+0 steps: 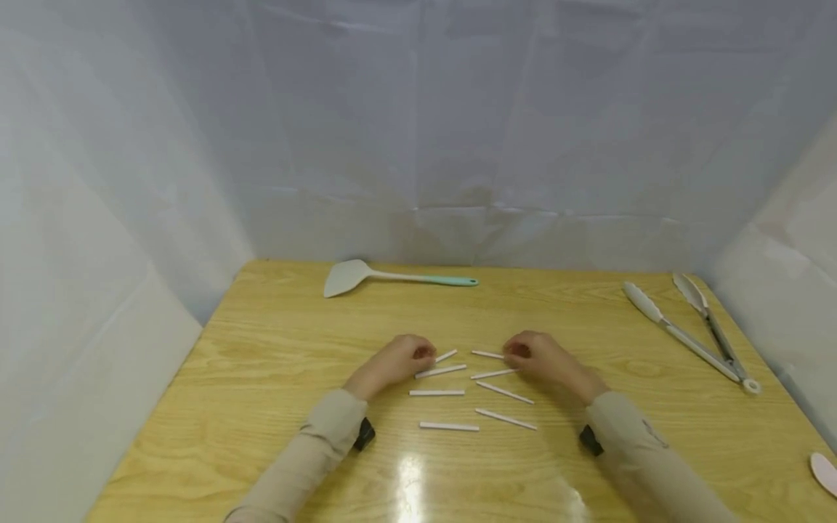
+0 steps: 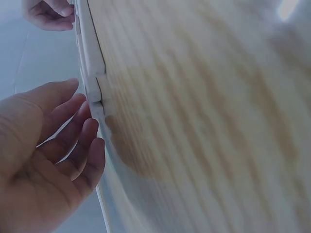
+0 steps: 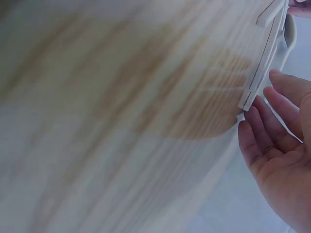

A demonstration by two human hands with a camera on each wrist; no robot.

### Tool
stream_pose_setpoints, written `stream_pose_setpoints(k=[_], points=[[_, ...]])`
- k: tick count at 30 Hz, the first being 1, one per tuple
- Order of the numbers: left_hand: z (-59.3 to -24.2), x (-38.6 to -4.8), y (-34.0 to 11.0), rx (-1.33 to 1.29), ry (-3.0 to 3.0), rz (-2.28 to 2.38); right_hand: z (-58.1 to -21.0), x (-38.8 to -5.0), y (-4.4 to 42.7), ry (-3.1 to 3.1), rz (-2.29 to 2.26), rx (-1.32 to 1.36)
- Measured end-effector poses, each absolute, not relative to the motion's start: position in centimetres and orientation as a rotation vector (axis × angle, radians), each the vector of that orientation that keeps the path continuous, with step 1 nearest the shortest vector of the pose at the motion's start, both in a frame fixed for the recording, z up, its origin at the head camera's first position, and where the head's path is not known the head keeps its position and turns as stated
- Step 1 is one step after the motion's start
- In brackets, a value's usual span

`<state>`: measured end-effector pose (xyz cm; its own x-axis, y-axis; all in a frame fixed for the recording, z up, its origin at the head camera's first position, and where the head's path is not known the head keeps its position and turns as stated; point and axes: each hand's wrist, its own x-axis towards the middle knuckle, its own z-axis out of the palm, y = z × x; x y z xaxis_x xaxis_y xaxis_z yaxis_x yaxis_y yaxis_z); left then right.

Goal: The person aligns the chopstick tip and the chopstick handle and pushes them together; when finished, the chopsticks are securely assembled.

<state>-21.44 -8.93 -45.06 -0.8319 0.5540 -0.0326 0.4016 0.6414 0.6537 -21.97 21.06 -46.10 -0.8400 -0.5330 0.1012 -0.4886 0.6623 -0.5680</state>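
Note:
Thin white sticks lie in two columns on the wooden table. My left hand (image 1: pixel 399 359) is at the far end of the left column, its curved fingers beside a slanted white stick (image 1: pixel 447 356). In the left wrist view its thumb and fingertips stand apart, near the stick ends. At the top of the right column, my right hand (image 1: pixel 539 357) is beside another white stick (image 1: pixel 487 354), whose right end it hides. Its fingers (image 3: pixel 265 141) are loosely bent in the right wrist view, close to the end of a stick (image 3: pixel 252 92). Whether the fingertips touch the sticks is unclear.
A spatula (image 1: pixel 399 277) with a mint handle lies along the table's back edge. Spread metal tongs (image 1: pixel 702 354) rest at the right. Part of a pale pink oval thing (image 1: pixel 825 473) shows at the right frame edge. Pale sheeting (image 1: pixel 418 131) surrounds the wooden table (image 1: pixel 261 349).

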Motion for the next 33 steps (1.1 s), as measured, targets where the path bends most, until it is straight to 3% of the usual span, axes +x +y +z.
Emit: stream_pose_setpoints(k=[33], points=[[-44.8, -21.3, -8.5, 0.769, 2.666, 0.925, -45.8, -21.8, 19.8, 2.804, -0.886, -0.941]])
